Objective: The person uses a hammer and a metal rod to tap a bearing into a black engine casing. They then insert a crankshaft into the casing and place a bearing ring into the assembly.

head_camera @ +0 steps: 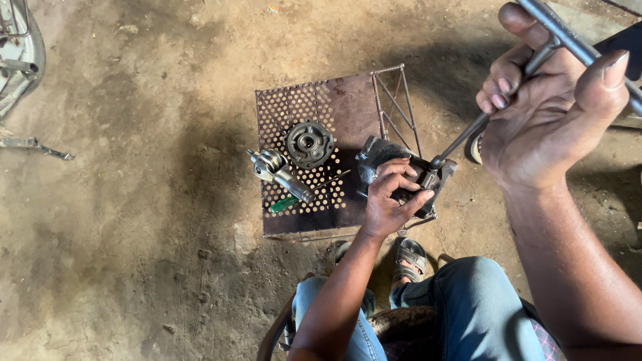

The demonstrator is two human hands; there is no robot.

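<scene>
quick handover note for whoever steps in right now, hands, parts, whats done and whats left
Left hand: pressed down on the dark metal part at the edge of the perforated metal stand, steadying it.
Right hand: gripping the T-handle wrench, whose socket end sits on that part.
On the stand, untouched: round gear-like piece, silver shaft piece, green-handled screwdriver.
Done: two pieces apparently already set aside.
Left: the wrench is engaged on a fastener; I cannot tell if it is loose or tight.
</scene>
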